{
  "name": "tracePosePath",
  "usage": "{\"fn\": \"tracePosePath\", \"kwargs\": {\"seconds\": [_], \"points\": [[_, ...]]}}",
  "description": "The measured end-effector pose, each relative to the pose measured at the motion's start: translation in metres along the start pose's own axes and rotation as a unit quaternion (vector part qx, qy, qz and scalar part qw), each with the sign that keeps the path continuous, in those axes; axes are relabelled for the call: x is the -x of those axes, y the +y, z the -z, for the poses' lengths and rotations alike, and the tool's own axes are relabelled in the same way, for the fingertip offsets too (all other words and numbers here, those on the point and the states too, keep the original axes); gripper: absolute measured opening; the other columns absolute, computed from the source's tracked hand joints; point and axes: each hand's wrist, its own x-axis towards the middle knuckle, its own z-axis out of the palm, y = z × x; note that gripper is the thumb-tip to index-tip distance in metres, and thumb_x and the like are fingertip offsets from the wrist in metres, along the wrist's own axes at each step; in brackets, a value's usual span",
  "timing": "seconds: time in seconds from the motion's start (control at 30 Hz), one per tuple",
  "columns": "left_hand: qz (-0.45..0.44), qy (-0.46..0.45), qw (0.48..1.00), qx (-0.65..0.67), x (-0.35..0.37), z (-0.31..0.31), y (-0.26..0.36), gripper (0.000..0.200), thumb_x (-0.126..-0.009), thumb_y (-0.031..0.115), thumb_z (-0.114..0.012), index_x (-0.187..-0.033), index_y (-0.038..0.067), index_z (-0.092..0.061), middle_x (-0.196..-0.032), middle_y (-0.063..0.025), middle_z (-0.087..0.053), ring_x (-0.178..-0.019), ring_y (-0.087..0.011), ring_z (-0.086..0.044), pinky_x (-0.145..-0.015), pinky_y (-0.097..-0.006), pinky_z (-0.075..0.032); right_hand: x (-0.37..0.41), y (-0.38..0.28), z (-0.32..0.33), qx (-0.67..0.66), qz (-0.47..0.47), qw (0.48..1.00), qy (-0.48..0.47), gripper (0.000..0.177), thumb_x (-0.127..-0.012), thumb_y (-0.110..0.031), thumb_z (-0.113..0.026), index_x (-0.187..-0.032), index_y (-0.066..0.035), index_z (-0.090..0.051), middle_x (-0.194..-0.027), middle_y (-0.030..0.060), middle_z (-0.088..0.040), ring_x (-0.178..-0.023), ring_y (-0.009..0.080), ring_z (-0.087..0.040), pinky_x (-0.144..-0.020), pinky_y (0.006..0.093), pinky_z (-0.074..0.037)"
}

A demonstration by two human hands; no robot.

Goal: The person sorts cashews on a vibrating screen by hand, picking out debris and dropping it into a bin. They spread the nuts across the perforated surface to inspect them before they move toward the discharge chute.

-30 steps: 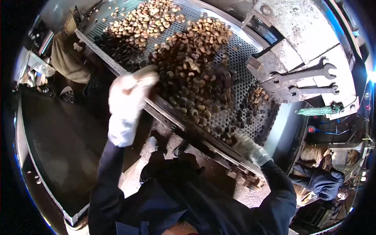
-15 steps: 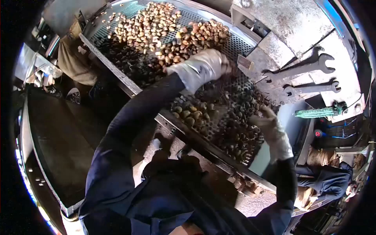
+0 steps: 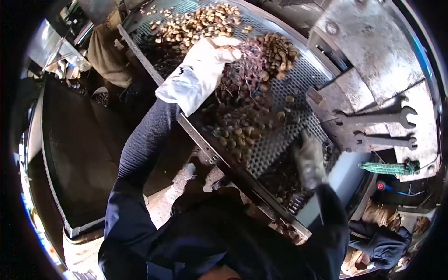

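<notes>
My left hand (image 3: 205, 63), in a pale glove, is over the upper middle of a perforated metal tray (image 3: 310, 109). Its fingers are closed on a clump of reddish, stringy fibres (image 3: 247, 60). Beside the clump lies a pile of brown nut-like pieces (image 3: 282, 53), and paler ones (image 3: 200, 23) are spread behind my hand. My right hand (image 3: 309, 156), also gloved, is at the tray's right end over dark debris (image 3: 280, 179); motion smears its fingers. Yellowish-brown pieces (image 3: 238, 137) lie near the front edge, between my hands.
Two wrenches (image 3: 380, 117) (image 3: 387, 140) and a green-handled item (image 3: 385, 168) lie on the metal surface at the right. A large dark bin (image 3: 74, 158) stands at the left, below a sack (image 3: 107, 56). Another person (image 3: 382, 242) is at the lower right.
My left hand has moved left and up over the tray, and the stringy clump now shows at its fingers. My right hand has shifted slightly left. The camera view has shifted too.
</notes>
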Motion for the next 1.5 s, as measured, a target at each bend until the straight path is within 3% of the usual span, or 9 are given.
{"fn": "tracePosePath", "kwargs": {"seconds": [0.07,0.13,0.23,0.53,0.63,0.83,0.97,1.07,1.5], "points": [[-0.018,0.091,0.992,-0.089,-0.002,0.018,0.005,0.039,-0.089,-0.009,-0.072,-0.128,-0.008,-0.076,-0.106,-0.0141,-0.083,-0.095,-0.019,-0.077,-0.093,-0.0287,-0.059,0.012,0.033,-0.041,-0.069,-0.187,0.976,-0.088,0.032,-0.104,-0.022,-0.071,-0.132,-0.006,-0.075,-0.102,0.0075,-0.077,-0.083,0.0233,-0.07,-0.074,0.0339,-0.059],[0.009,0.226,0.959,-0.17,0.01,0.002,0.032,0.038,-0.093,-0.013,-0.065,-0.128,-0.005,-0.077,-0.108,-0.0114,-0.083,-0.097,-0.0196,-0.077,-0.093,-0.0278,-0.059,0.05,0.005,-0.048,-0.169,-0.139,0.973,-0.079,0.022,-0.101,-0.025,-0.077,-0.114,-0.008,-0.082,-0.085,0.004,-0.077,-0.067,0.0186,-0.067,-0.062,0.0299,-0.058],[-0.096,0.208,0.948,-0.22,0.004,0.087,0.019,0.034,-0.096,0.001,-0.07,-0.129,-0.002,-0.076,-0.112,-0.0085,-0.082,-0.103,-0.0205,-0.075,-0.098,-0.0315,-0.057,0.091,-0.035,-0.054,-0.135,0.07,0.986,-0.072,0.017,-0.103,-0.024,-0.078,-0.108,-0.008,-0.08,-0.091,0.0035,-0.079,-0.073,0.0155,-0.071,-0.063,0.0278,-0.058],[-0.097,0.348,0.924,-0.125,0.087,0.18,0.097,0.036,-0.106,0.014,-0.064,-0.138,0.001,-0.074,-0.125,-0.0064,-0.08,-0.111,-0.0191,-0.072,-0.103,-0.0348,-0.056,0.116,0.01,-0.007,-0.252,-0.194,0.919,-0.234,0.024,-0.106,-0.03,-0.072,-0.113,-0.007,-0.078,-0.097,0.0043,-0.078,-0.08,0.0165,-0.071,-0.07,0.03,-0.059],[-0.111,0.309,0.944,-0.035,0.11,0.246,0.118,0.026,-0.107,0.001,-0.056,-0.122,-0.005,-0.076,-0.127,-0.0116,-0.079,-0.124,-0.0216,-0.07,-0.117,-0.0342,-0.048,0.118,0.008,0.014,-0.24,-0.239,0.913,-0.225,0.026,-0.107,-0.031,-0.071,-0.114,-0.007,-0.077,-0.099,0.0045,-0.078,-0.082,0.0168,-0.071,-0.072,0.0307,-0.059],[-0.021,0.184,0.981,-0.064,0.066,0.14,0.086,0.022,-0.109,0.01,-0.057,-0.122,0.007,-0.074,-0.123,-0.0092,-0.078,-0.109,-0.0164,-0.074,-0.101,-0.0344,-0.059,0.096,-0.025,0.029,-0.235,-0.254,0.915,-0.207,0.031,-0.109,-0.035,-0.067,-0.118,-0.006,-0.076,-0.104,0.005,-0.077,-0.086,0.0174,-0.071,-0.077,0.0322,-0.059],[-0.035,0.009,0.772,-0.635,0.003,0.121,-0.01,0.02,-0.103,0.024,-0.077,-0.109,0.007,-0.086,-0.105,-0.0139,-0.084,-0.094,-0.0205,-0.078,-0.091,-0.0338,-0.061,0.1,-0.035,0.033,-0.247,-0.265,0.911,-0.196,0.034,-0.111,-0.037,-0.065,-0.12,-0.006,-0.075,-0.106,0.0053,-0.077,-0.089,0.0179,-0.071,-0.08,0.0332,-0.06],[0.063,0.154,0.931,-0.325,0.006,0.1,0.018,0.018,-0.105,0.014,-0.073,-0.117,0.012,-0.086,-0.111,-0.0061,-0.086,-0.087,-0.0192,-0.078,-0.083,-0.033,-0.062,0.107,-0.045,0.031,-0.276,-0.277,0.903,-0.181,0.036,-0.112,-0.039,-0.064,-0.122,-0.006,-0.074,-0.109,0.0056,-0.077,-0.091,0.0182,-0.071,-0.082,0.0339,-0.06],[-0.256,0.063,0.933,-0.244,0.02,0.251,0.018,0.035,-0.096,-0.008,-0.051,-0.123,-0.006,-0.074,-0.126,-0.0174,-0.078,-0.123,-0.0257,-0.073,-0.112,-0.0348,-0.055,-0.002,-0.251,0.046,-0.698,-0.098,0.709,-0.014,0.046,-0.116,-0.047,-0.056,-0.129,-0.005,-0.072,-0.118,0.0066,-0.076,-0.101,0.0196,-0.071,-0.092,0.0371,-0.061]]}}
